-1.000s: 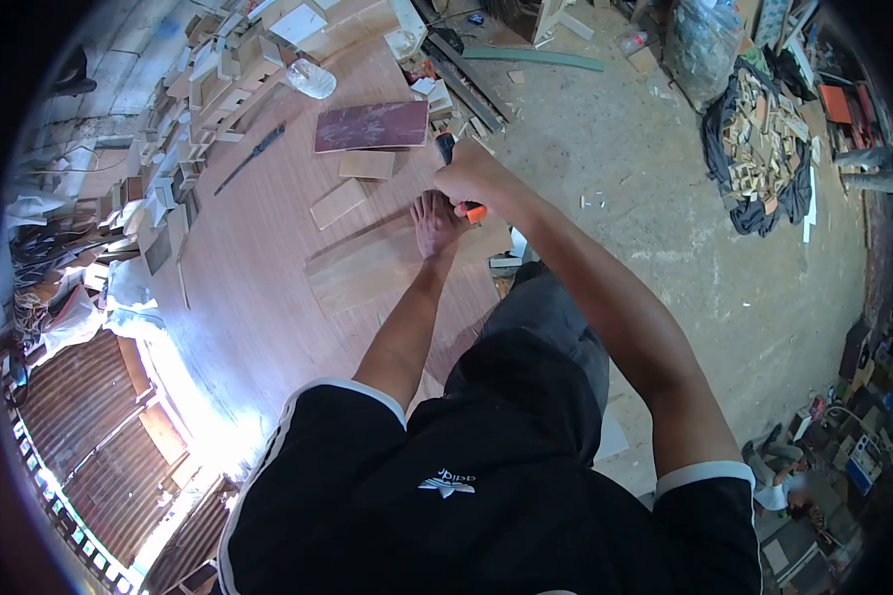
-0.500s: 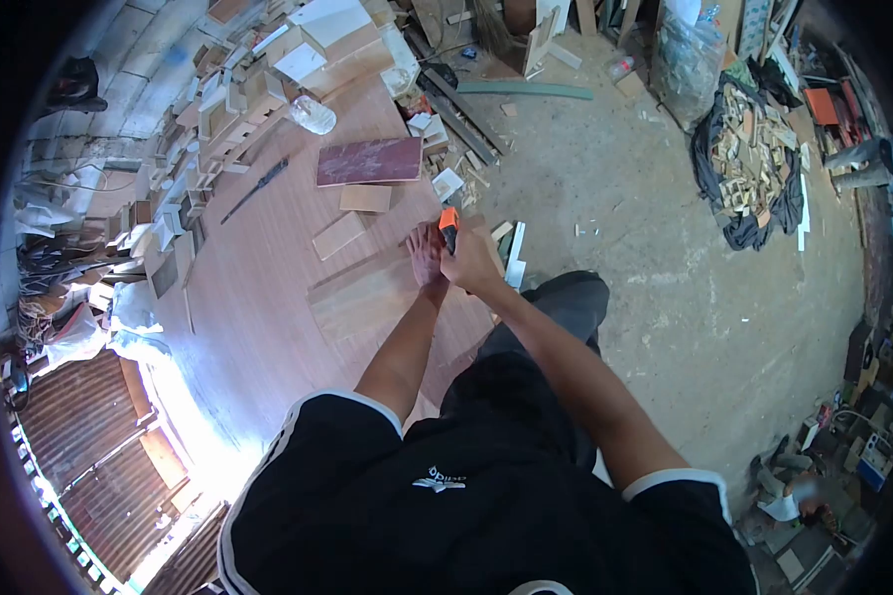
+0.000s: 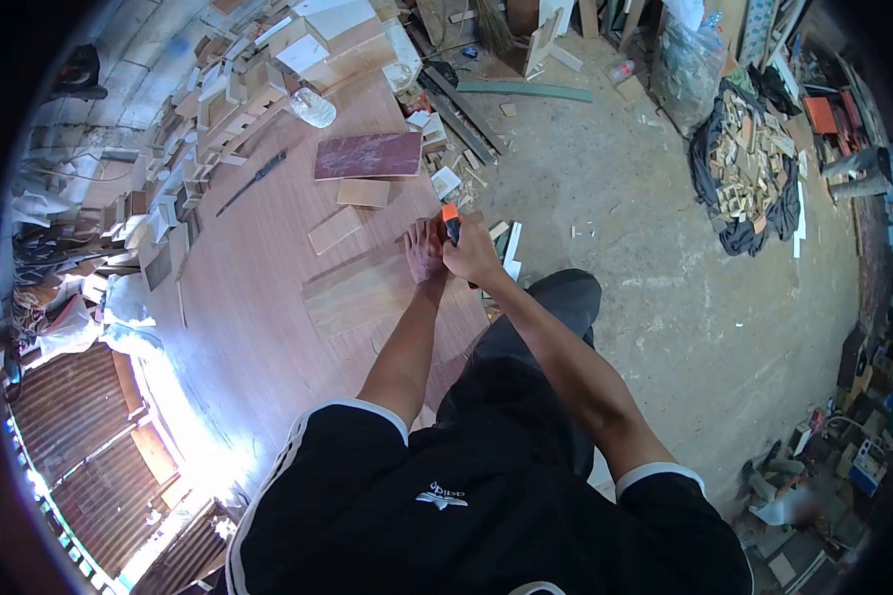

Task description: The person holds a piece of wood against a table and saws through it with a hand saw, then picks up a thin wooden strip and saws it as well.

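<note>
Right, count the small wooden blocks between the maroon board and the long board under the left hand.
2: one block next to the maroon board, a second block nearer the long board. Any beneath the maroon board would be hidden.

Bare left hand [image 3: 425, 252] and bare right hand [image 3: 473, 254] are viewed from head height, forward and steeply down, fairly near.

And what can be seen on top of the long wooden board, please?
The left hand rests on the long wooden board. Beside it, the right hand grips an orange-and-black tool handle. The board's surface under the left palm is covered.
</note>
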Action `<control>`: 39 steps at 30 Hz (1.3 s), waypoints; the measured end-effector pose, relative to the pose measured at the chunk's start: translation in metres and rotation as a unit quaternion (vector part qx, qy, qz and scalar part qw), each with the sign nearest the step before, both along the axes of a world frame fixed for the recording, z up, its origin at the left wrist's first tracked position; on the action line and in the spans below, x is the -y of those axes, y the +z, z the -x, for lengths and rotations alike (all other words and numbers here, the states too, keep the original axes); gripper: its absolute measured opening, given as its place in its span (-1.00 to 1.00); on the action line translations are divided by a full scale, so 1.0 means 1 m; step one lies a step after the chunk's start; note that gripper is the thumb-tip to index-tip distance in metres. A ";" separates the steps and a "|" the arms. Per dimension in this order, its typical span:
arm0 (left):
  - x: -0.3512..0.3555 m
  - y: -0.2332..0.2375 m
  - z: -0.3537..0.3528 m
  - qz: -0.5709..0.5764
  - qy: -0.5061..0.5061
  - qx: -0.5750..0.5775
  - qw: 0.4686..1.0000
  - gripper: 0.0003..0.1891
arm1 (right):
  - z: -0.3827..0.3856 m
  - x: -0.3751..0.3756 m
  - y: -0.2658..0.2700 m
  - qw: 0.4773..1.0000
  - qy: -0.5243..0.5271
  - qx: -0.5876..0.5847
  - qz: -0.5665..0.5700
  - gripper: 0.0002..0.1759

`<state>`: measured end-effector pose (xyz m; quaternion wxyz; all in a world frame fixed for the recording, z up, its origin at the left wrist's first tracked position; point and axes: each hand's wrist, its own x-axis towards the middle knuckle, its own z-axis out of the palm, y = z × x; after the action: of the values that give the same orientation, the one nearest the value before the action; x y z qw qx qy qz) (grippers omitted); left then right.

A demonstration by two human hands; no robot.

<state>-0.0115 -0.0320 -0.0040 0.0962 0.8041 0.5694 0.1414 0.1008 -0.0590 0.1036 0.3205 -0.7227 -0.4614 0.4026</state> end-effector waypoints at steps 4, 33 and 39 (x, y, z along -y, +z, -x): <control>-0.001 -0.001 -0.002 -0.074 0.000 0.027 0.997 -0.78 | 0.000 0.000 -0.010 1.000 0.001 -0.009 -0.008 -0.71; -0.007 -0.014 -0.006 -0.104 -0.005 0.058 0.993 -0.82 | 0.003 0.112 0.073 0.995 -0.036 -0.051 -0.074 -0.70; -0.005 -0.009 -0.005 -0.077 0.022 0.058 0.995 -0.81 | 0.011 0.129 0.109 0.997 -0.028 -0.060 -0.051 -0.68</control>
<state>-0.0067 -0.0266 -0.0128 0.0638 0.7867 0.5680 0.2334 0.0903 -0.1883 0.2122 0.3951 -0.6927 -0.4407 0.4120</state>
